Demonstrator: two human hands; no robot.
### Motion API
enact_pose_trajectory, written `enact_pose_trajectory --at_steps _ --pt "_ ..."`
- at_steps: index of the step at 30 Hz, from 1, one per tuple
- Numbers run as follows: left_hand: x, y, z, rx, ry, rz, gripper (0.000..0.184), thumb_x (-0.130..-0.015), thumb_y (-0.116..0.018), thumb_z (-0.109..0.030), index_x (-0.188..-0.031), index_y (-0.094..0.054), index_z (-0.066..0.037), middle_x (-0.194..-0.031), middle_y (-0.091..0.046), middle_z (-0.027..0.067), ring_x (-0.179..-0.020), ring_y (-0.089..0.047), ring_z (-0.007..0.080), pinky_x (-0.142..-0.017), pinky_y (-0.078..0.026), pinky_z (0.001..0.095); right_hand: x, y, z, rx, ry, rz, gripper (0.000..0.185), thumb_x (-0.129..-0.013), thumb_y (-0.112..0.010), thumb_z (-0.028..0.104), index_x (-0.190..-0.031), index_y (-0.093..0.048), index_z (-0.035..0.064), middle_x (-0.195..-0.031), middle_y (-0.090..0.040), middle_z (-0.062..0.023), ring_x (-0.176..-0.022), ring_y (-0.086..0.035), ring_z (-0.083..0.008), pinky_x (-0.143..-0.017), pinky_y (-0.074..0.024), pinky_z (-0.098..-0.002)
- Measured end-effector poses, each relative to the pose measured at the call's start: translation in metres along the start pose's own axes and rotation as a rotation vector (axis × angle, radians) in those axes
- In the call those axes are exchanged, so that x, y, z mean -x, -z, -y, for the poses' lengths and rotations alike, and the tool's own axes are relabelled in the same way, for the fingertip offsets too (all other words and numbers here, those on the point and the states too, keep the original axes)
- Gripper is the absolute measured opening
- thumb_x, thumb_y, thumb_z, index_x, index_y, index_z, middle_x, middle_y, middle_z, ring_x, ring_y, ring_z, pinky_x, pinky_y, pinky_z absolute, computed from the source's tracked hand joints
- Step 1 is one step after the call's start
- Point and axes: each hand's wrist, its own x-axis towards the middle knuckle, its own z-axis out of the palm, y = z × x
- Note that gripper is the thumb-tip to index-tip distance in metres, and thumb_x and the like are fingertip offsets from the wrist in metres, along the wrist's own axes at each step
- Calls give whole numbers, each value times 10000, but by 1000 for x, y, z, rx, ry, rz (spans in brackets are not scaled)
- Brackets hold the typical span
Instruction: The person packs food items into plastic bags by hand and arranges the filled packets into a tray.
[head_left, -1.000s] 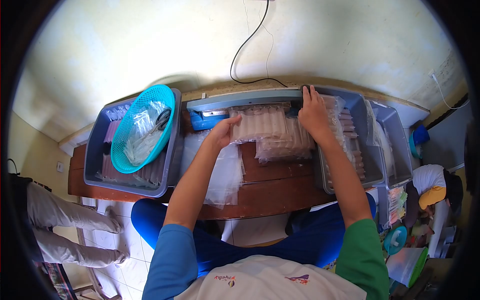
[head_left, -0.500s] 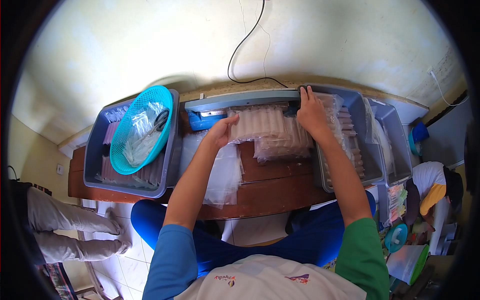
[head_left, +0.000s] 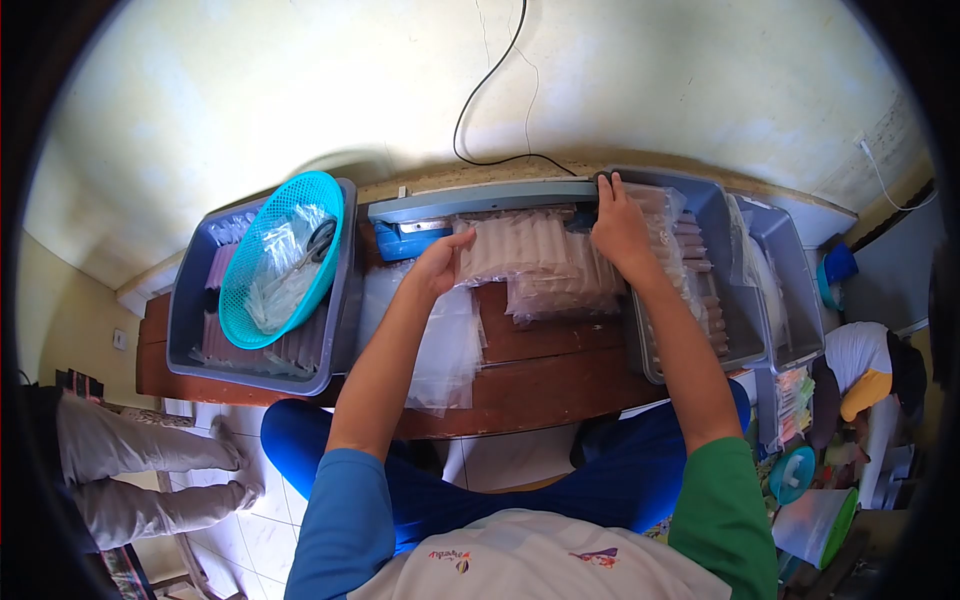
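Observation:
In the head view, a bag sealer with a long grey arm and a blue base stands against the wall. My left hand is closed on the left side of a clear plastic bag packed with pale pinkish-brown tubes. The bag's far edge reaches under the lowered arm. My right hand lies over the arm's right end, its fingers on the black handle. Another packed bag rests partly beneath the one I hold. Flat clear bags are spread below my left forearm.
A grey bin at left holds more tubes and a turquoise basket with scissors and plastic pieces. Grey bins with filled bags stand at right. One person's legs show at left; another person bends at far right.
Both of my hands, the bag and the lowered sealer arm stay in place. The person's legs at left have shifted slightly.

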Motion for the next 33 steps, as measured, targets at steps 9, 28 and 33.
enact_pose_trajectory --at_steps 9,28,33 --pt "-4 4 1 -7 5 18 337 -949 -608 -223 -1197 -588 3 -1183 -660 138 -1065 -650 246 -982 -493 368 1 2 4 -28 -30 9 660 -800 -525 53 -1440 -379 -12 -1492 -359 -279 -1242 -498 -412 -1062 -383 -458" --pt "2 -1 -2 8 19 -22 315 -941 -630 -204 -1177 -593 3 -1174 -661 135 -1047 -661 246 -956 -522 364 0 -1 0 -22 -2 -36 645 -790 -540 50 -1421 -418 -4 -1469 -401 -270 -1191 -537 -406 -1047 -393 -453" --pt "4 -3 -2 3 2 -27 308 -946 -628 -215 -1165 -601 0 -1150 -667 127 -1037 -662 243 -951 -525 366 1 -3 0 -25 -8 -44 625 -804 -523 45 -1419 -418 -6 -1470 -398 -272 -1192 -538 -406 -1041 -396 -457"
